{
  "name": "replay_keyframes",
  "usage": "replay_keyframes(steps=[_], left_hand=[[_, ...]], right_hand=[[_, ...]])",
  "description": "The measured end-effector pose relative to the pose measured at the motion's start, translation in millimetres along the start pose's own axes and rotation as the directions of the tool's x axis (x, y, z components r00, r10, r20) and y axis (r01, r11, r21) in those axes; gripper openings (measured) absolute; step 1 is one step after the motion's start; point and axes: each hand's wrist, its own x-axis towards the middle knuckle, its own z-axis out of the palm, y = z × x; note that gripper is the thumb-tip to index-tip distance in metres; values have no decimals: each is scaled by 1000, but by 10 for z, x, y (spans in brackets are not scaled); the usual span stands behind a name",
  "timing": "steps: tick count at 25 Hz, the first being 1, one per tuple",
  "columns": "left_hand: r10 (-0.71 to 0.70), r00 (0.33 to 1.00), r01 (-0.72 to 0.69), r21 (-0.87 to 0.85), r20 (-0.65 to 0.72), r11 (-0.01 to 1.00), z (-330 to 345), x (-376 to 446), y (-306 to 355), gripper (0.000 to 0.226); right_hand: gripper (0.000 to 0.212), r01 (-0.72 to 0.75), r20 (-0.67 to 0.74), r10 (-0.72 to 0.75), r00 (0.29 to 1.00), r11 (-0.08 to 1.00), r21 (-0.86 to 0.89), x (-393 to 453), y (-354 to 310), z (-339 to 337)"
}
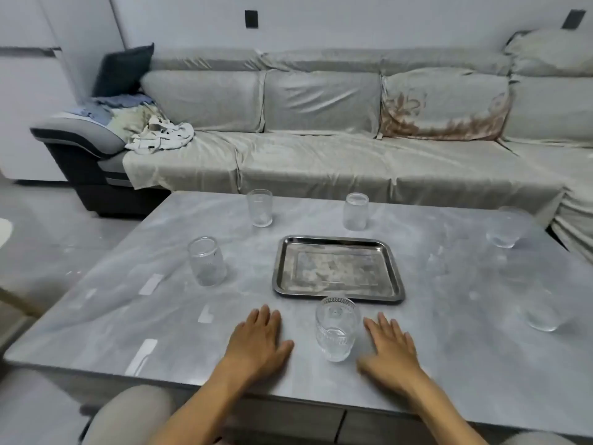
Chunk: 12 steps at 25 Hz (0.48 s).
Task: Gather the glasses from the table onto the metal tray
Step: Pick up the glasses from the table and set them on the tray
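An empty metal tray (337, 270) lies in the middle of the grey marble table (128, 300). Several clear glasses stand around it. A patterned glass (336, 329) stands just in front of the tray, between my hands. Others stand at the left (207, 261), far left-centre (260, 207), far centre (355, 211), far right (504, 229) and near right (544, 313). My left hand (256, 340) lies flat on the table, left of the patterned glass. My right hand (390, 348) lies flat to its right. Neither hand touches a glass.
A long grey covered sofa (321, 139) runs behind the table, with crumpled clothes (160, 133) at its left end and a dark cushion (123, 69). My knee (134, 415) shows below the table's near edge.
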Motion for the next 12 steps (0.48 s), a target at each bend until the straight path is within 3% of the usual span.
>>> replay_keyframes(steps=[3,6,8,10,12], left_hand=[[41,998,-42,-12,-44,999,-209,217,-76,43],[-179,983,146,-396,-46,906,-394,621,-192,35],[-285,958,215,-595,-24,775,-406,856,-215,40],[-297,955,216,-689,1,692,-364,1073,-230,45],[-310,951,215,-748,13,628,-342,1252,-248,45]], right_hand=[[100,128,-65,-112,992,937,324,-65,-218,14],[86,138,-237,-24,971,868,477,-9,-377,150],[77,105,-220,11,975,855,508,75,-396,93],[63,65,-109,3,994,787,614,205,-413,-66],[59,102,-118,-28,993,720,686,452,-442,-325]])
